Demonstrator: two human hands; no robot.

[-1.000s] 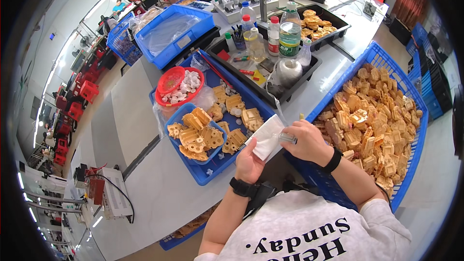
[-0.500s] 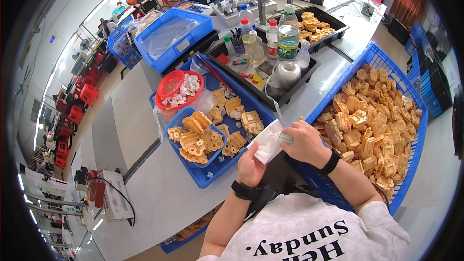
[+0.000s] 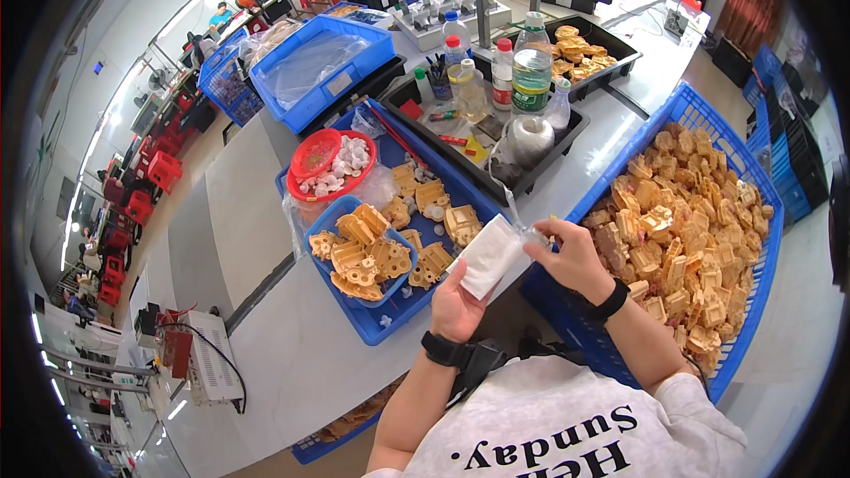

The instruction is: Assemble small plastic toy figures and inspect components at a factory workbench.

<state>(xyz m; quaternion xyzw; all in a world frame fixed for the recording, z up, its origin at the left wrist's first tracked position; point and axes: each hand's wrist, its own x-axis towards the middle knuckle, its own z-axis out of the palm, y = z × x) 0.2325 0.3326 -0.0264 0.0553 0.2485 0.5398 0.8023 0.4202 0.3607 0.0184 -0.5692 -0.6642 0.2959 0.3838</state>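
Note:
My left hand [image 3: 458,308] grips the lower end of a white folded pad [image 3: 490,258], which looks like tissue or cloth, and holds it tilted in front of me. At the pad's upper right edge, my right hand [image 3: 572,257] pinches a small clear, shiny piece [image 3: 531,237] whose kind I cannot make out. A pale strand [image 3: 508,197] runs down toward that piece from a white roll [image 3: 529,140] in a black tray. Left of the pad, a blue tray [image 3: 372,329] holds yellow moulded plastic parts [image 3: 434,263].
A small blue bowl [image 3: 329,286] of yellow parts and a red dish [image 3: 361,186] with white pieces stand in the blue tray. Bottles, including a large clear one [image 3: 532,66], fill the black tray [image 3: 580,128]. At right is a blue crate [image 3: 768,239] heaped with yellow parts.
My right hand has moved slightly up and right with the clear piece, away from the pad's middle. The pad's white face now shows more fully, with my left hand still on it.

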